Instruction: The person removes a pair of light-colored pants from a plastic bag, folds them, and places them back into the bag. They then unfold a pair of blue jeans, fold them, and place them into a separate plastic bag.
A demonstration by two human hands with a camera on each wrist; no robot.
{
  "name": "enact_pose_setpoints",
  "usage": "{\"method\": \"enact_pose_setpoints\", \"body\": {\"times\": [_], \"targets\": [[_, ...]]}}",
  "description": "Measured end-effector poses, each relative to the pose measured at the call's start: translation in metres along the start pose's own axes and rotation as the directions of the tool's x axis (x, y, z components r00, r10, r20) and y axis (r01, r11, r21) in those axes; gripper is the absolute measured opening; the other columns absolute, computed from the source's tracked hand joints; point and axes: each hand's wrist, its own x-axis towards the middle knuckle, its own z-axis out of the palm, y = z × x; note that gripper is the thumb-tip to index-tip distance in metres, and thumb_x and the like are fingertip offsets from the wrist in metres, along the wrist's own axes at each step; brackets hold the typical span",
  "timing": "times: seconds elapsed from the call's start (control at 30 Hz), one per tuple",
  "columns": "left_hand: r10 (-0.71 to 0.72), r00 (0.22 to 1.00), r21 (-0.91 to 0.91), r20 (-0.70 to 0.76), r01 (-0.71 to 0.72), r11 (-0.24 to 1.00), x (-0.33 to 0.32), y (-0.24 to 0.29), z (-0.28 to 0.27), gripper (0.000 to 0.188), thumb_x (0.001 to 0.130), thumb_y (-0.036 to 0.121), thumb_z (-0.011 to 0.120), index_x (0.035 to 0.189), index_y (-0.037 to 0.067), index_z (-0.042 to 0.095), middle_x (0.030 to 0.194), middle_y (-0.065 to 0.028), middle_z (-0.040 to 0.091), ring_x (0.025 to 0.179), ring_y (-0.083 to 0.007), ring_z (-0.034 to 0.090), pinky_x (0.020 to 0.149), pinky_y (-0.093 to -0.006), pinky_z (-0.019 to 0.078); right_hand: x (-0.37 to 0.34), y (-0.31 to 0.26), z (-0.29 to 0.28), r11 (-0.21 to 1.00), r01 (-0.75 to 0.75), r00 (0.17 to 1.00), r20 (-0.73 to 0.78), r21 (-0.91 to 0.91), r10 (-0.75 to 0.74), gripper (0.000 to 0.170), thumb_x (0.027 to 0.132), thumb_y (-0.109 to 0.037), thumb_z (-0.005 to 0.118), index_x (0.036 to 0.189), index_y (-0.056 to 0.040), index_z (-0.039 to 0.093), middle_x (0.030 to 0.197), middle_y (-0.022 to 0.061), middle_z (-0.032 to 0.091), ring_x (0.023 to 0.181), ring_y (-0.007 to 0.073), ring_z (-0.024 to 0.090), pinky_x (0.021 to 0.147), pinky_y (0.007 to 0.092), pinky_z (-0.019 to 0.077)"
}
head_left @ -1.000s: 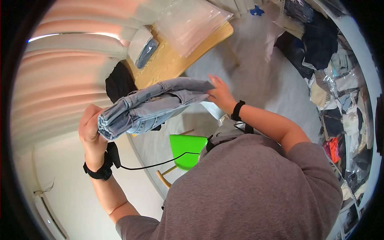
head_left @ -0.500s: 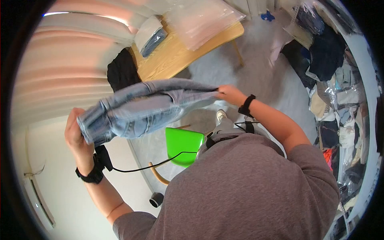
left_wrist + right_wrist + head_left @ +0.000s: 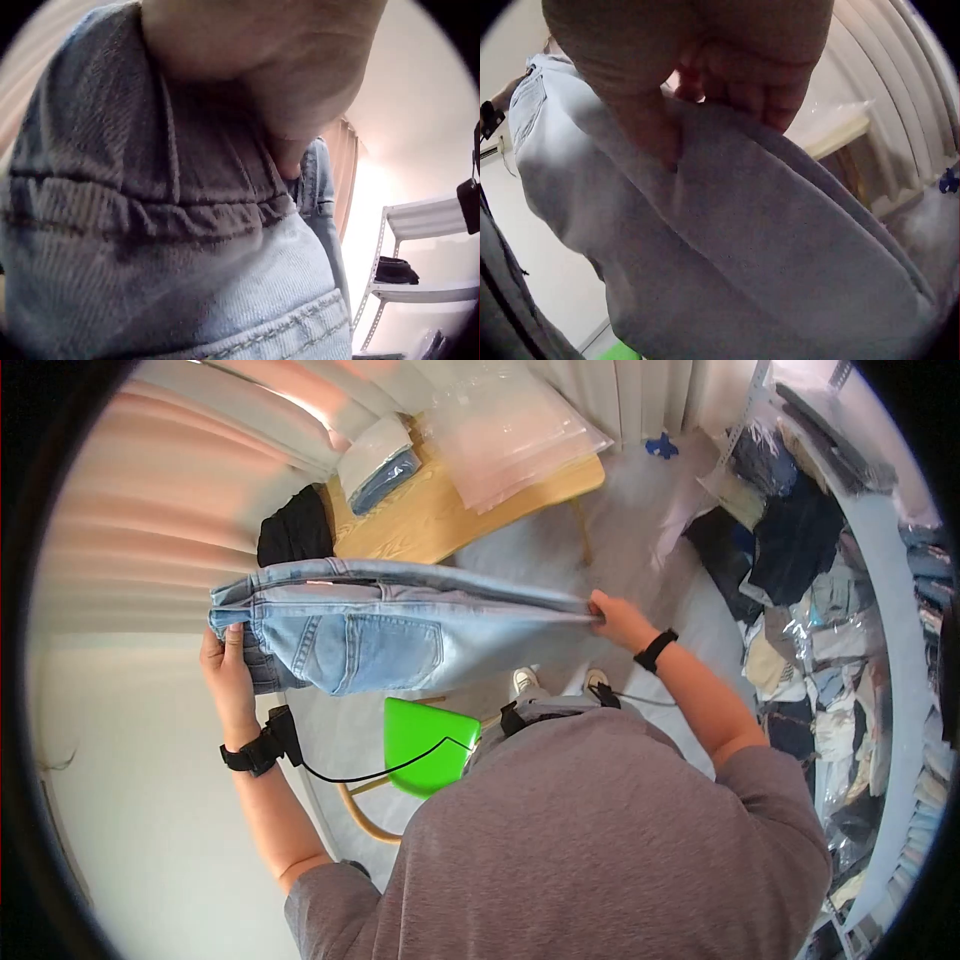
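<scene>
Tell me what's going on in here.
A person in a grey-brown T-shirt is holding a pair of light blue jeans stretched out in the air. The left hand grips the waistband end, and the right hand pinches the cloth further along the legs. Beyond the jeans, a wooden table bears clear plastic bags and a folded bluish item in plastic.

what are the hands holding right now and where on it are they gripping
Jeans: the left hand grips the waistband, the right hand pinches a leg.
</scene>
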Motion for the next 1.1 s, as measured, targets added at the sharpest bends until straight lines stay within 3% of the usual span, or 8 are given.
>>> {"method": "enact_pose_setpoints", "body": {"times": [0.07, 0.2, 0.4, 0.47, 0.53, 0.57, 0.77, 1.1], "targets": [[0.040, 0.999, 0.001, 0.006, -0.040, 0.999, 0.000, -0.003, -0.005, 0.020, 0.092, 0.016, 0.053, 0.103, 0.000, 0.058, 0.092, -0.0017, 0.061, 0.084, -0.0081, 0.050, 0.079, -0.0227, 0.0395, -0.005, -0.006, 0.008, 0.966, -0.244, 0.970, 0.022, 0.081, 0.244, 0.019, 0.070, -0.011, 0.065, 0.085, -0.0040, 0.057, 0.085, 0.0143, 0.059, 0.082, 0.0357, 0.056, 0.073, 0.0389, 0.0454], [0.064, 0.996, -0.005, -0.066, -0.064, 0.998, -0.004, 0.004, -0.008, 0.018, 0.092, 0.015, 0.053, 0.101, -0.001, 0.058, 0.090, -0.0003, 0.060, 0.082, -0.0073, 0.050, 0.078, -0.0226, 0.0399, -0.006, 0.036, 0.018, 0.995, -0.058, 0.998, 0.017, -0.076, 0.060, 0.020, 0.072, -0.013, 0.064, 0.087, -0.0021, 0.058, 0.086, 0.0164, 0.059, 0.086, 0.0352, 0.055, 0.078, 0.0392, 0.0443], [-0.078, 0.979, -0.108, -0.187, 0.058, 0.992, 0.003, -0.023, -0.014, 0.020, 0.093, 0.017, 0.052, 0.101, 0.000, 0.059, 0.090, -0.0005, 0.060, 0.081, -0.0074, 0.050, 0.077, -0.0234, 0.0407, 0.018, 0.045, -0.027, 0.963, -0.237, 0.930, -0.257, 0.125, 0.262, 0.019, 0.084, -0.020, 0.057, 0.094, -0.0038, 0.057, 0.083, 0.0199, 0.058, 0.080, 0.0351, 0.057, 0.072, 0.0404, 0.0450], [-0.168, 0.963, -0.174, -0.211, 0.132, 0.976, 0.007, -0.048, -0.012, 0.021, 0.093, 0.018, 0.052, 0.102, 0.000, 0.059, 0.091, -0.0009, 0.060, 0.082, -0.0077, 0.050, 0.077, -0.0237, 0.0408, 0.035, 0.056, -0.051, 0.981, -0.185, 0.924, -0.330, 0.057, 0.194, 0.023, 0.087, -0.027, 0.056, 0.096, -0.0057, 0.055, 0.080, 0.0187, 0.059, 0.074, 0.0369, 0.057, 0.067, 0.0402, 0.0452], [-0.319, 0.909, -0.165, -0.268, 0.283, 0.945, 0.019, -0.078, -0.003, 0.023, 0.094, 0.020, 0.051, 0.102, 0.001, 0.059, 0.092, -0.0011, 0.061, 0.082, -0.0085, 0.051, 0.076, -0.0236, 0.0408, 0.062, 0.045, -0.086, 0.960, -0.144, 0.885, -0.465, -0.242, 0.015, 0.025, 0.086, -0.031, 0.058, 0.092, -0.0071, 0.056, 0.077, 0.0165, 0.060, 0.071, 0.0372, 0.057, 0.063, 0.0413, 0.0448], [-0.305, 0.924, -0.256, -0.232, 0.245, 0.935, 0.021, -0.098, 0.002, 0.025, 0.094, 0.022, 0.050, 0.104, 0.001, 0.060, 0.093, -0.0014, 0.060, 0.083, -0.0092, 0.051, 0.077, -0.0241, 0.0411, 0.071, 0.039, -0.105, 0.959, -0.138, 0.888, -0.459, -0.248, 0.009, 0.025, 0.086, -0.031, 0.058, 0.092, -0.0071, 0.056, 0.077, 0.0165, 0.060, 0.071, 0.0372, 0.057, 0.063, 0.0413, 0.0448], [-0.450, 0.873, -0.265, -0.186, 0.396, 0.879, 0.065, -0.223, 0.043, 0.027, 0.093, 0.023, 0.051, 0.100, -0.002, 0.059, 0.091, -0.0019, 0.060, 0.080, -0.0102, 0.051, 0.075, -0.0250, 0.0412, 0.173, 0.003, -0.173, 0.890, -0.211, 0.971, -0.194, -0.404, 0.142, 0.038, 0.079, -0.042, 0.062, 0.072, -0.0048, 0.059, 0.073, 0.0170, 0.060, 0.070, 0.0367, 0.057, 0.061, 0.0422, 0.0439], [-0.730, 0.682, -0.321, -0.045, 0.683, 0.657, 0.134, -0.404, 0.100, 0.033, 0.091, 0.027, 0.053, 0.104, -0.003, 0.059, 0.093, -0.0069, 0.062, 0.081, -0.0157, 0.055, 0.076, -0.0288, 0.0436, 0.370, 0.013, -0.167, 0.776, -0.033, 0.944, 0.236, -0.630, 0.232, 0.040, 0.082, -0.044, 0.058, 0.082, -0.0041, 0.063, 0.083, 0.0178, 0.063, 0.080, 0.0359, 0.059, 0.070, 0.0434, 0.0458]]}}
